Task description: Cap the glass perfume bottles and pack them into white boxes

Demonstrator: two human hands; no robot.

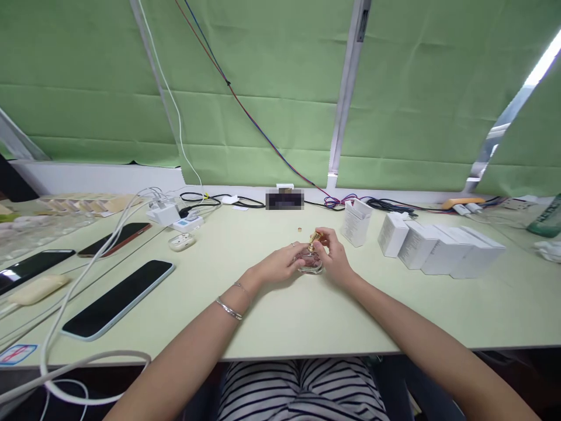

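Note:
A small clear glass perfume bottle (311, 269) with pinkish contents stands on the table between my hands. My left hand (283, 263) wraps round the bottle's left side and steadies it. At the top, the fingers of my right hand (333, 257) are closed on the gold-coloured cap (314, 237). Whether the cap is seated on the neck or lifted off is hidden by the fingers. Just behind the bottle lies a tiny gold ring-shaped piece (300, 230).
An opened white box (356, 223) stands right of my hands, with several closed white boxes (442, 248) farther right. At left lie phones, one in a pale blue case (120, 298), white cables (83, 280) and a power adapter (164, 213). A pixelated dark object (284, 200) sits at the back.

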